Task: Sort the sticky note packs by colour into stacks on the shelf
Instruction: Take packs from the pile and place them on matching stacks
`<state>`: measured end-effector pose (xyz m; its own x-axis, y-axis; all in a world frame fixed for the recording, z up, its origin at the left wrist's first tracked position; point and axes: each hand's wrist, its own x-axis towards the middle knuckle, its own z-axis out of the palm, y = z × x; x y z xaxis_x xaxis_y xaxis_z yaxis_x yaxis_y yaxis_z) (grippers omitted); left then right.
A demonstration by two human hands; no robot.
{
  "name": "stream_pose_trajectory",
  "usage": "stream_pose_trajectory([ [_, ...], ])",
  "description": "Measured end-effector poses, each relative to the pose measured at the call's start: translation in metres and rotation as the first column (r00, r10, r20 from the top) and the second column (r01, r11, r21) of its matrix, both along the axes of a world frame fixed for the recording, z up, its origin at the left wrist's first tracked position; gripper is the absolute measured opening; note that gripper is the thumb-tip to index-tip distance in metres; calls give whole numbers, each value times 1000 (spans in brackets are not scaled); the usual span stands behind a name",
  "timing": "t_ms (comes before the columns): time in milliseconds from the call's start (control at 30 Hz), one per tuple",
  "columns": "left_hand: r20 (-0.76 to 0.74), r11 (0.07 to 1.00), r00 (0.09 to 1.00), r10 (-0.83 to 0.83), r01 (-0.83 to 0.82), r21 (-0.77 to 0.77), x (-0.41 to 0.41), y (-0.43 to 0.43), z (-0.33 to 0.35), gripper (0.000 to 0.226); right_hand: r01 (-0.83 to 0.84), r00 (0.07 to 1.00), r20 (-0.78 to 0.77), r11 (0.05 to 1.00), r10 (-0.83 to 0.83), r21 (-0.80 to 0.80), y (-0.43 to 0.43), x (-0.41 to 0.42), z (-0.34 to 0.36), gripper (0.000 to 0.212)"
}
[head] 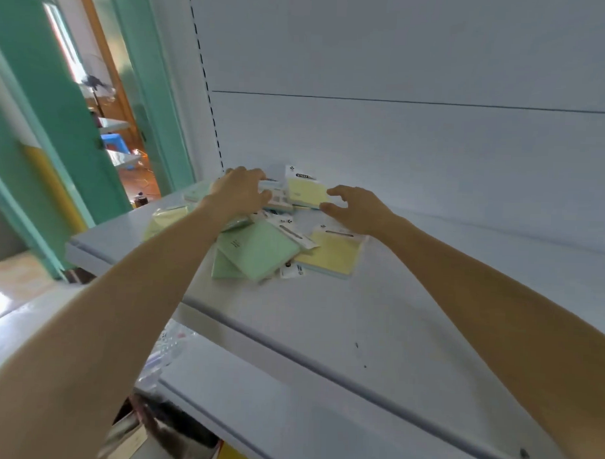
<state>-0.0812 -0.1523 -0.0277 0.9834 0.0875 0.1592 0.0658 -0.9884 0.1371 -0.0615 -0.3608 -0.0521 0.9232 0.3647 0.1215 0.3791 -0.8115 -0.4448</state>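
Note:
Several sticky note packs lie jumbled near the back left of the white shelf (377,300). A yellow pack (306,191) leans up at the back. Green packs (259,248) overlap in front, with another yellow pack (334,252) to their right and a pale yellow one (164,217) at the left. My left hand (240,191) rests palm down on the packs at the back left, fingers curled over them. My right hand (356,209) hovers open, fingertips at the right edge of the leaning yellow pack.
The shelf's white back panel (400,136) rises right behind the pile. A lower white shelf (288,410) juts out below the front edge. To the left stand a green door frame (151,86) and an open doorway.

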Motion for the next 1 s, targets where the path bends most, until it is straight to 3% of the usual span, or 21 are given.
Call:
stream_pose_trajectory([
  [200, -175, 998, 984, 31, -21, 58, 41, 17, 5, 67, 141, 983, -141, 979, -120, 149, 38, 47, -5, 56],
  [300, -258, 1000, 966, -21, 21, -4, 53, 16, 8, 76, 203, 968, -177, 968, -176, 145, 52, 62, -7, 59],
  [400, -322, 993, 940, -114, 96, -72, 58, 18, 11, 81, 252, 956, -210, 937, -203, 244, 58, 67, -7, 64],
  [500, -307, 974, 924, -228, 219, -66, 66, 22, 13, 74, 301, 945, -231, 888, -230, 348, 55, 68, -4, 68],
  [667, -347, 937, 885, -310, 346, 48, 79, 30, 11, 55, 380, 923, -194, 863, -331, 332, 38, 65, -3, 66],
  [833, -364, 931, 868, -339, 364, 1, 81, 10, 13, 32, 461, 887, -170, 799, -430, 385, 16, 52, -6, 59],
  [900, -321, 945, 901, -293, 324, 47, 79, -5, 11, 42, 477, 878, -178, 778, -444, 410, 14, 46, -8, 56],
  [1000, -250, 912, 939, -237, 304, 276, 78, -21, 2, 73, 490, 871, -213, 742, -443, 458, 9, 42, -10, 55],
])
